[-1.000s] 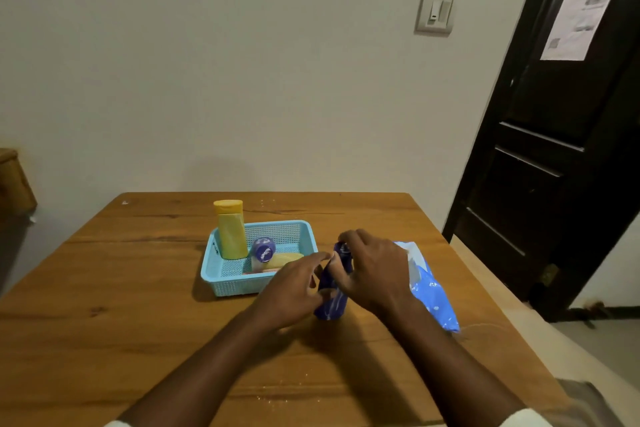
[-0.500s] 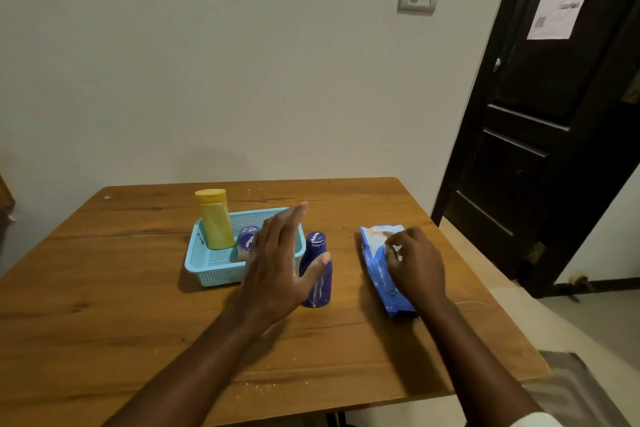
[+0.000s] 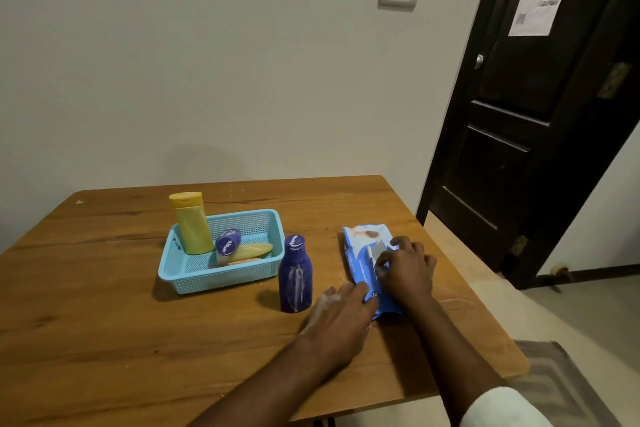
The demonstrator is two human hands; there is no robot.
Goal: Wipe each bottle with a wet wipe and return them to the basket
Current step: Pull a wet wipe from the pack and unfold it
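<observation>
Wet-wipe pack [image 3: 363, 262] flat on worktop [image 3: 104, 305], left hand [image 3: 341, 310] pressing its near end with straight fingers, right hand [image 3: 405, 269] curled, pinching at the flap; best pin the pack, peel slowly, draw one wipe for the streaked purple bottle [image 3: 295, 276] upright beside the basket [image 3: 221, 279].

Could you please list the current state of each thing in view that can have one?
Dark blue bottle: upright on table, outside basket, white streaks.
Yellow bottle: upright in blue basket.
Wet wipe pack: flat on table.
Left hand: resting on pack's near end.
Right hand: fingers at pack's flap.
Door: closed.
</observation>
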